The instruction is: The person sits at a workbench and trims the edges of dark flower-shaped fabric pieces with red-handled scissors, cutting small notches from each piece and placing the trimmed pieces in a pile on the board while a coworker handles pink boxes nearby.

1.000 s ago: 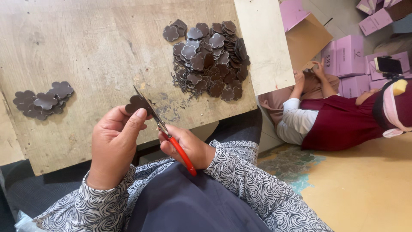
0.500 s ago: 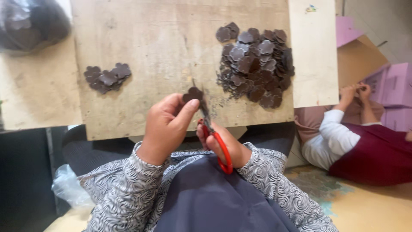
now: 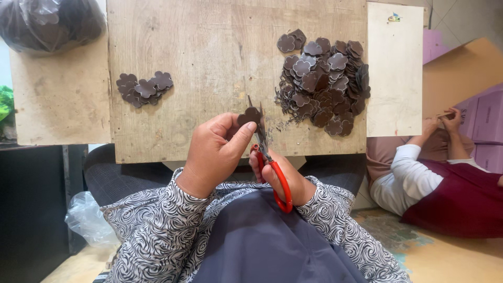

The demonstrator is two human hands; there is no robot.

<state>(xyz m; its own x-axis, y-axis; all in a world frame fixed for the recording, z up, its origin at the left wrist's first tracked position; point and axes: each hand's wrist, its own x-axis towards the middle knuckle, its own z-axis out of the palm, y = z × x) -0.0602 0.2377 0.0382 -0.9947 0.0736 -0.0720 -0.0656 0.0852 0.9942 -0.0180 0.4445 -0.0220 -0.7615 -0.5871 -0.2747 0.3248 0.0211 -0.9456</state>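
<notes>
Wooden board (image 3: 209, 63) before you; your left hand (image 3: 215, 152) pinches a brown flower piece (image 3: 250, 116), your right hand (image 3: 280, 181) closed on red scissors (image 3: 267, 157). Blades sit near your thumb; a slip could nick it.

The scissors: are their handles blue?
No, the scissors in the right hand have red handles.
</notes>
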